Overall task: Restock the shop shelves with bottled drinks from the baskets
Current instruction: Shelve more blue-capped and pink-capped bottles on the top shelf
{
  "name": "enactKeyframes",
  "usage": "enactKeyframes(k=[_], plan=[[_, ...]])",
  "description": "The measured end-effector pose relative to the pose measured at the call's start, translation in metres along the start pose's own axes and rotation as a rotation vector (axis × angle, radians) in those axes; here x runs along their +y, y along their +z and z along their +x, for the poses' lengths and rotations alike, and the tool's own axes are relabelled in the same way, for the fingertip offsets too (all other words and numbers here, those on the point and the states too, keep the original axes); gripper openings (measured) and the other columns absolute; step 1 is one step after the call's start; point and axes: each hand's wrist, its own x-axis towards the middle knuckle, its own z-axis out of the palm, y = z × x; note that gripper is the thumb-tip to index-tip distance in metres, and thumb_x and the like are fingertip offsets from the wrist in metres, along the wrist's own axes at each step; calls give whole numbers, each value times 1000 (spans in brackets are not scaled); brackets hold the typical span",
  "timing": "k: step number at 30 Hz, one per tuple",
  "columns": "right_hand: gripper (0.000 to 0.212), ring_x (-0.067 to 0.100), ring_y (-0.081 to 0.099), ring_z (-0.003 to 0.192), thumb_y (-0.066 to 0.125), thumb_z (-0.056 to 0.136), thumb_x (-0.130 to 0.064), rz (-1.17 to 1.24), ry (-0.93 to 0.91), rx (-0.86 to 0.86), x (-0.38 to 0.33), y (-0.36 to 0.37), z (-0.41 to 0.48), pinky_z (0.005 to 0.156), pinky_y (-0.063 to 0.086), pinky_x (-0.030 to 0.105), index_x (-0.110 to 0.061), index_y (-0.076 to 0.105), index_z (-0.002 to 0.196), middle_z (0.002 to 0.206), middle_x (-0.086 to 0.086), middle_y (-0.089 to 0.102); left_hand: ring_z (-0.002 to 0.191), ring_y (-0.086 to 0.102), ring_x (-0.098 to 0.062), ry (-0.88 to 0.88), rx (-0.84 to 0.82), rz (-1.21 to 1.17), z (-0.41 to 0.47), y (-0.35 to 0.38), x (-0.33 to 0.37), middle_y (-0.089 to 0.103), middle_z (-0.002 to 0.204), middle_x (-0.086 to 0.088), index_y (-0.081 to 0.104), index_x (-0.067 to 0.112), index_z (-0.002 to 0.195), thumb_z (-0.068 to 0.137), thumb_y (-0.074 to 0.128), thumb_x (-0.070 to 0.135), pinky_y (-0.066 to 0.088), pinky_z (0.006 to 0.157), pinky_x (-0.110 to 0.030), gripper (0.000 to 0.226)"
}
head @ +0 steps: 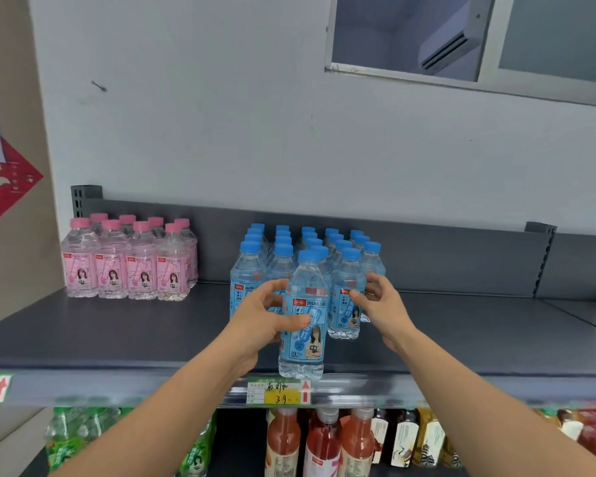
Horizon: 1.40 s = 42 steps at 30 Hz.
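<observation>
Blue-capped bottle point(303, 342), labelled "ORIGINAL SODA", stands upright at the front edge of the grey shelf point(117, 332). The left hand point(258, 315) grips it, thumb across the label and fingers curled round the far side. Just behind the grip stands a block of matching bottles point(283, 249). To the right of the grip, the right hand point(379, 301) is half-curled against the block's front corner; whether it holds anything I cannot tell. Well left of the grip are pink "PEACH SODA" bottles point(128, 266). Directly below, a price tag point(278, 391) reads "3.9" beside a red arrow.
</observation>
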Motion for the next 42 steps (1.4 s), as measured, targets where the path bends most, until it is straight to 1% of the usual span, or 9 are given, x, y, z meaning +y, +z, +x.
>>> enactKeyframes(k=[6,10,13,15,19,24,31,37,42], plan=[[53,16,56,110,69,88,-22,-125,-1,40,-4,2,-7,89,51,34,-17,45,135,125,2,59,106,65,-27,-3,27,-5,2,10,-1,63,117,-6,51,20,130,72,77,-4,49,96,-53,68],[46,14,58,88,72,80,-45,-243,-178,258,-20,-1,-30,73,49,26,-22,54,115,97,-3,60,108,64,-28,5,41,2,4,21,-1,62,118,-6,52,24,127,70,78,-4,48,97,-53,68],[38,17,64,94,70,80,-43,-30,-189,-130,-40,-3,-53,67,48,20,-23,58,111,102,-1,66,105,65,-28,17,51,-15,6,31,0,64,115,-5,52,20,129,70,77,-6,50,95,-52,69],[54,12,64,102,74,74,-40,-21,-161,-366,-46,-6,-62,76,53,24,-30,52,122,110,-5,66,101,67,-27,29,61,-31,6,38,2,65,114,-6,51,20,129,71,77,-7,53,91,-50,69],[79,9,63,105,85,69,-26,-155,-203,-348,-42,-17,-64,87,56,34,-31,43,136,114,-7,66,106,65,-27,49,44,-24,7,50,3,65,114,-5,52,20,125,73,75,-6,50,96,-51,63],[71,13,65,103,85,69,-9,-74,-204,-268,-39,-38,-60,85,57,34,-33,50,126,111,-3,68,118,58,-19,69,-87,57,7,55,5,59,129,0,47,26,137,89,65,10,46,103,-44,54],[63,3,63,94,74,77,4,8,-105,-46,-28,-66,-43,61,53,20,-27,46,125,106,-5,66,127,44,-12,277,307,666,16,12,-8,50,134,3,46,24,138,87,68,23,38,106,-35,55],[72,17,61,107,71,80,4,-60,-10,69,0,-64,-21,86,56,43,-24,39,138,119,1,62,126,32,-23,350,522,971,23,-19,-26,35,132,-7,40,20,142,78,77,34,36,104,-38,75],[73,18,52,123,65,85,6,-21,16,-7,11,-55,-9,94,52,41,-21,32,144,135,0,54,135,27,-29,242,558,896,32,-28,-29,22,145,-10,8,14,153,75,80,29,37,106,-44,107]])
